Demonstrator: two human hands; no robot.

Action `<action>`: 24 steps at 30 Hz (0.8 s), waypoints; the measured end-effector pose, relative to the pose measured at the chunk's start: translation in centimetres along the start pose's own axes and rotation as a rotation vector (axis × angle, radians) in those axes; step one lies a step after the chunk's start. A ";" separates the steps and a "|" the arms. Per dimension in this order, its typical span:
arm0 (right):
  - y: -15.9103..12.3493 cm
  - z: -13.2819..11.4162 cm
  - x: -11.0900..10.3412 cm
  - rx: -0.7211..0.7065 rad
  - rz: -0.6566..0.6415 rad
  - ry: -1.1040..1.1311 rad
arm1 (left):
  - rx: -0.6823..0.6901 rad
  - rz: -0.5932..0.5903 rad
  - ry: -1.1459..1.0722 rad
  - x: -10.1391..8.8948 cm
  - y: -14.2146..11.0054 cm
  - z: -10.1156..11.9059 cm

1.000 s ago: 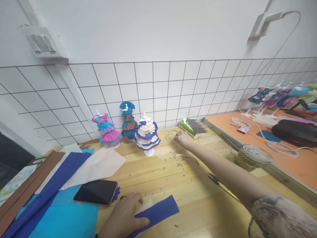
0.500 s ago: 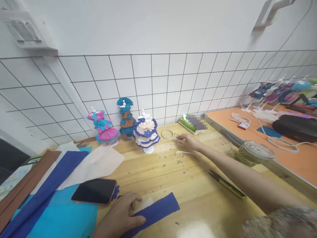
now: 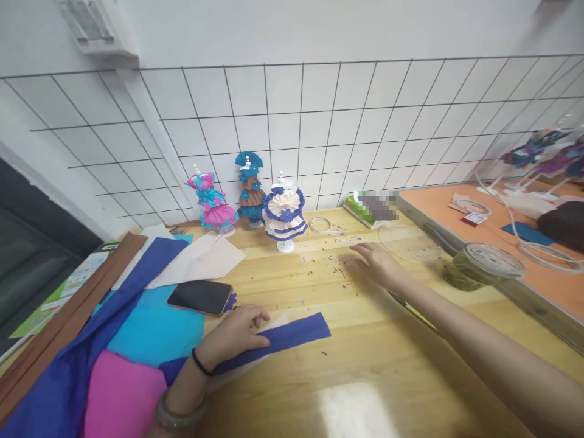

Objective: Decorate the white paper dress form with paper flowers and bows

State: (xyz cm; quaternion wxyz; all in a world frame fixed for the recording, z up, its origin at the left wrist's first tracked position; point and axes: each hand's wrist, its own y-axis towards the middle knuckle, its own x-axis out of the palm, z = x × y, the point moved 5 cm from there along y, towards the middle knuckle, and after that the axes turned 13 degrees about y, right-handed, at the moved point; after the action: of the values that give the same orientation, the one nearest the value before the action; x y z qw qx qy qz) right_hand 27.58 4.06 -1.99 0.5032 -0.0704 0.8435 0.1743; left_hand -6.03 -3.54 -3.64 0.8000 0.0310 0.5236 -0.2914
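My left hand (image 3: 239, 331) rests on a dark blue crepe paper strip (image 3: 298, 333), thumb along it, fingers loosely bent and apart from the thumb. Under the strip a pale paper piece (image 3: 279, 321) shows. My right hand (image 3: 381, 266) is low over the table, fingers stretched left and slightly blurred; nothing shows in them, and their undersides are hidden. Below my right forearm lies a yellow-and-black tool (image 3: 417, 313), partly covered. A phone (image 3: 201, 297) lies beyond my left hand, with a blue paper flower (image 3: 232, 301) at its edge.
Three small dress stands stand by the wall: pink-and-blue (image 3: 214, 207), teal-and-brown (image 3: 250, 194), and cream-and-blue (image 3: 285, 216). A tape ring (image 3: 320, 224) and paper scraps lie nearby. Blue (image 3: 155, 328) and pink (image 3: 123, 395) paper cover the left side. A round clear container (image 3: 483, 267) stands right.
My right hand has moved back from beside the tape ring toward me and right. The white strip below it no longer shows. My left hand stays on the blue strip. The view has shifted.
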 end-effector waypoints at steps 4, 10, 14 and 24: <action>-3.2 -7.6 3.8 -0.118 -0.236 0.279 | 0.029 0.020 0.075 0.0 -0.2 0.4; -4.4 -12.2 7.6 -0.057 -0.351 0.422 | 0.066 0.055 0.142 0.1 -0.6 0.9; -4.0 -12.5 8.1 -0.045 -0.404 0.443 | 0.067 0.060 0.146 0.2 -0.8 1.0; -4.7 -11.4 7.2 0.141 -0.356 0.811 | 0.097 0.150 0.119 -0.9 -1.0 2.3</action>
State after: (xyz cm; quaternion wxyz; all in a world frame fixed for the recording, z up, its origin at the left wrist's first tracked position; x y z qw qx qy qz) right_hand 16.09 -4.01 -4.45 0.1576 -0.2427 0.9571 -0.0145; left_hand -4.93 -4.80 -1.64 0.7846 0.1262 0.5517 -0.2533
